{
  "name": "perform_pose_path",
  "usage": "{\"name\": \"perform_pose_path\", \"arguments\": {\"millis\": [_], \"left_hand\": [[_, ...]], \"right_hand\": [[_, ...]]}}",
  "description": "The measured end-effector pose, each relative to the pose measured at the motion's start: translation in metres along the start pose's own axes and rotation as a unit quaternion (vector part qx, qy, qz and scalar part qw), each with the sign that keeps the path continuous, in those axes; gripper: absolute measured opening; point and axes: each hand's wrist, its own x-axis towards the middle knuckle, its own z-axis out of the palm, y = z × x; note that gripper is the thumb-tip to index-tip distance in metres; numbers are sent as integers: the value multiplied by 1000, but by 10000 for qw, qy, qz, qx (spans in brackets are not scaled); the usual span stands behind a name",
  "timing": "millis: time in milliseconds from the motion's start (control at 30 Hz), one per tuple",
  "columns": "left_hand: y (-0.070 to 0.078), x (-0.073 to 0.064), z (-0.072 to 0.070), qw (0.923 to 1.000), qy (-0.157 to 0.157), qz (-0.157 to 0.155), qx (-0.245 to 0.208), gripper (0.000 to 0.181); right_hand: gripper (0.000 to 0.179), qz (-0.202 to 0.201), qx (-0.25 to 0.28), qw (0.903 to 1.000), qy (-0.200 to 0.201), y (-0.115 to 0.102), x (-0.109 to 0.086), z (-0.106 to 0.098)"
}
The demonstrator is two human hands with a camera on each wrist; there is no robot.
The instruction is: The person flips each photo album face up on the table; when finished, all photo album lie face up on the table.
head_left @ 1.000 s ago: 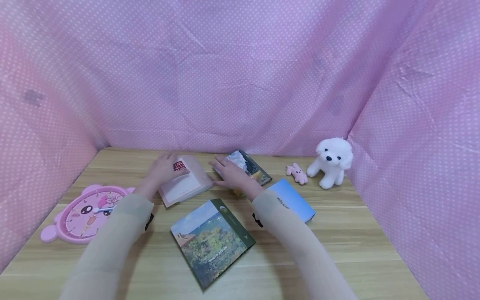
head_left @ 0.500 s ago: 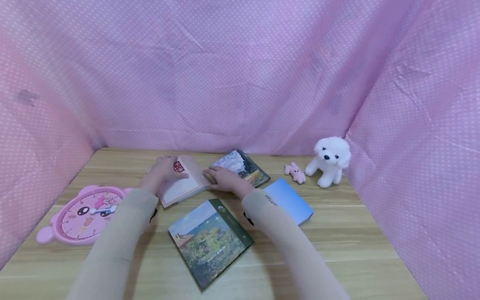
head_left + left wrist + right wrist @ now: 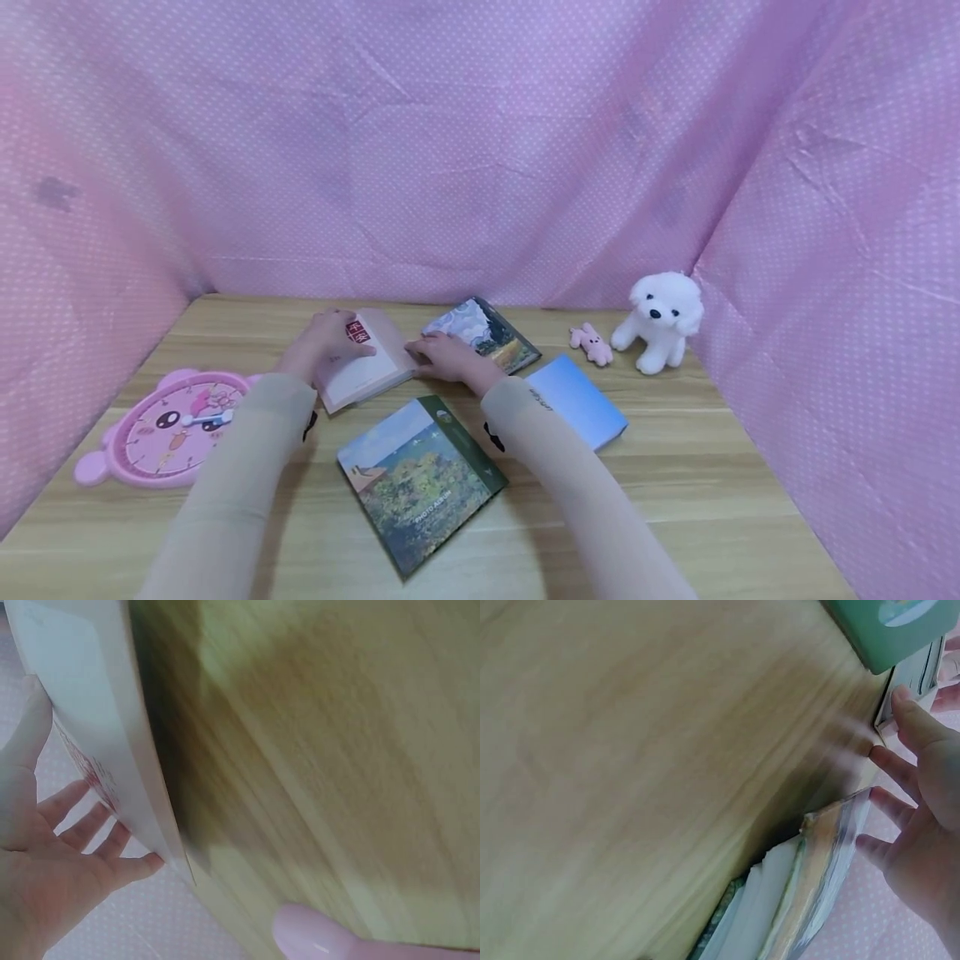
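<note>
A white-and-pink book (image 3: 360, 373) with a red square of characters lies at the back left of the table. My left hand (image 3: 327, 340) rests on its cover, fingers spread; in the left wrist view the fingertips (image 3: 105, 810) touch the cover. At that book's right side is my right hand (image 3: 448, 360), whose thumb (image 3: 911, 712) touches its edge in the right wrist view. The other right fingers reach beside a painting-covered album (image 3: 487, 333) that lies just behind. Nearer to me lies a green photo album (image 3: 423, 483), apart from both hands.
A blue box-like book (image 3: 577, 404) lies right of the albums, partly under the right forearm. A small pink toy (image 3: 592, 343) and a white plush dog (image 3: 660, 321) are at the back right. A pink toy clock (image 3: 168, 433) lies left, partly behind the left sleeve.
My right hand has moved left, off the painting-covered album, to the right edge of the white-and-pink book. The left hand has shifted slightly on the cover.
</note>
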Motion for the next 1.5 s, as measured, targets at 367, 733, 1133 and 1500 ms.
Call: {"name": "perform_pose_path", "arguments": {"millis": [367,733,1133,1500], "left_hand": [[0,-3,-3,9998,80,-71,-178,97],[-6,1,-7,9979,158,248,-571,95],[-5,0,-18,9940,321,452,-943,92],[1,-6,-28,9913,425,415,-1171,92]], "right_hand": [[53,-107,419,9989,155,2,0,-2],[54,-280,1754,9837,291,4,-5,-5],[55,-411,2408,9682,548,13,-13,-11],[53,-217,3500,9342,652,18,-18,-28]]}}
